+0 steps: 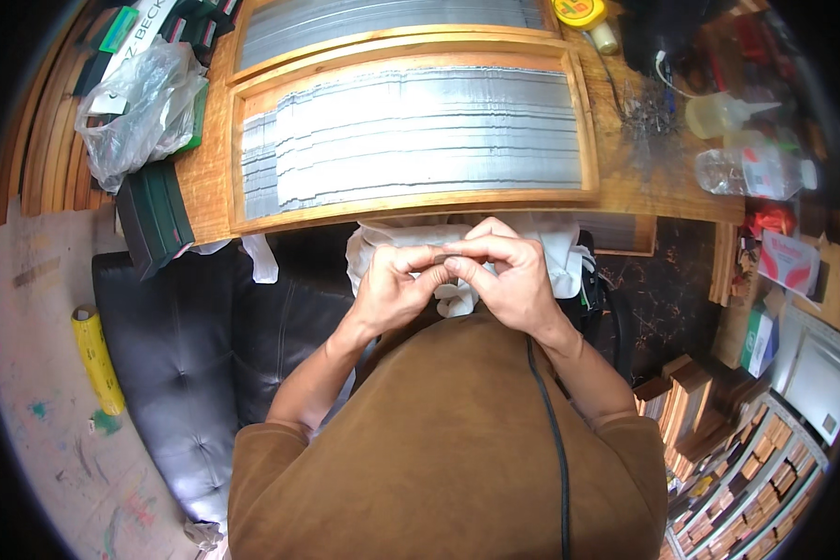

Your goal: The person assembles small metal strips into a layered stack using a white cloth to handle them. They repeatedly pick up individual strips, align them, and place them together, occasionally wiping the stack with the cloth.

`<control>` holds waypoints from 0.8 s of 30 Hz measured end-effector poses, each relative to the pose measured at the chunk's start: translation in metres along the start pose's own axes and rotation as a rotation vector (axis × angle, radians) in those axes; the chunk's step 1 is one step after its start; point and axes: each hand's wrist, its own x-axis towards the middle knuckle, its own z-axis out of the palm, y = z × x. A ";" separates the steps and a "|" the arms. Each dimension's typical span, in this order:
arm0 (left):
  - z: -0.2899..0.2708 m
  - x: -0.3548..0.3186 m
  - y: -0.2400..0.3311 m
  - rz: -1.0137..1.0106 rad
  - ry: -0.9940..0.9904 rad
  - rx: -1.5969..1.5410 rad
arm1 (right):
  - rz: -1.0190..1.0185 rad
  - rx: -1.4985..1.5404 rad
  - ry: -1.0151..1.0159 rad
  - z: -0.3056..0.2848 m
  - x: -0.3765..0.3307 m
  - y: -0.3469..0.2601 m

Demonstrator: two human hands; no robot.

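Observation:
My left hand (pixel 394 285) and my right hand (pixel 516 280) meet in front of the table's near edge, with fingertips touching. Between thumbs and forefingers they pinch a small dark piece (pixel 451 257); most of it is covered by the fingers, so its kind is unclear. White cloth (pixel 558 257) lies below and behind the hands. Just beyond them, a shallow wooden tray (pixel 411 207) rests on the table and holds tightly packed rows of thin, shiny grey strips (pixel 420 135).
Behind it sits a second wooden tray (pixel 392 40). At left are a clear plastic bag (pixel 145 107) and dark green boxes (pixel 154 217). A squeeze bottle (pixel 719 115), a plastic bottle (pixel 751 174) and a yellow tape measure (pixel 579 12) lie at right. A black padded seat (pixel 177 373) stands at my left.

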 end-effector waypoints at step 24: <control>0.008 -0.019 0.009 0.131 0.067 0.034 | -0.102 0.037 -0.099 -0.007 -0.004 -0.010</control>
